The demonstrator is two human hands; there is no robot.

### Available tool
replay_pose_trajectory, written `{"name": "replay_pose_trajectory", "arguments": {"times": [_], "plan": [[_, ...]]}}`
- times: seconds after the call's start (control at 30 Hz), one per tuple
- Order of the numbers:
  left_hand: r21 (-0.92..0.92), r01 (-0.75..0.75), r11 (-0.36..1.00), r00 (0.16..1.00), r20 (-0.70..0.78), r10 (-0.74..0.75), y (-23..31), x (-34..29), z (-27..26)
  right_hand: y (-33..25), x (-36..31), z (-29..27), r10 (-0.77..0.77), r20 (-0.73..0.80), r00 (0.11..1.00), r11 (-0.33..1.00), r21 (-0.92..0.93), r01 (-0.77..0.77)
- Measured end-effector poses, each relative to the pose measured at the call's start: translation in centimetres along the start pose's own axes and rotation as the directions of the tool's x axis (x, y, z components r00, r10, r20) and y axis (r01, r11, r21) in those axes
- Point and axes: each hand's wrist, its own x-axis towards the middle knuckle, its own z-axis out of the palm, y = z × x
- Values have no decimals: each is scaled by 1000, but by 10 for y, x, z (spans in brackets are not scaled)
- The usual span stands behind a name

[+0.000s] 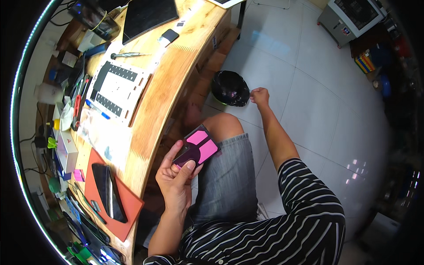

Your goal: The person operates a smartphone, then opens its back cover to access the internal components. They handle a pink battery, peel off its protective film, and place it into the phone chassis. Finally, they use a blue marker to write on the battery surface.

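Observation:
My left hand [174, 179] is closed on a flat black rectangular piece with bright pink patches [206, 148], thumb across its near edge, over my lap; I cannot tell its exact kind. Out to the right, my right arm reaches to a bin lined with a black bag [230, 87] on the floor. The right hand [259, 96] is beside the bin's right rim, its fingers curled together. Whatever they may hold is too small to make out.
A wooden workbench [150, 145] runs along my left. On it lie a white slotted tray [117, 90], a screwdriver [128, 54], a dark tablet-like panel [148, 20], and an orange-red mat [132, 207] under a black phone-shaped part [108, 192]. A grey appliance [351, 20] stands far right.

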Motion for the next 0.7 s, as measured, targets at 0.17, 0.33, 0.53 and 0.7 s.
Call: {"name": "replay_pose_trajectory", "arguments": {"times": [0.17, 0.33, 0.53, 0.7], "plan": [[4, 49, 999, 997, -58, -48, -10, 32, 10, 16, 22, 57, 78, 16, 997, 965, -253, -71], [-63, 74, 995, 997, 28, -72, -10, 45, 20, -51, -16, 48, -4, 211, 977, 1000, -18, 8], [-14, 22, 1000, 994, 107, -20, -12, 33, 29, -199, -225, -42, -542, 496, 679, 783, 590, 194], [39, -44, 998, 978, 208, 35, 3, 0, 19, -233, -309, -39, -438, 625, 646, 867, 484, 120]]}}
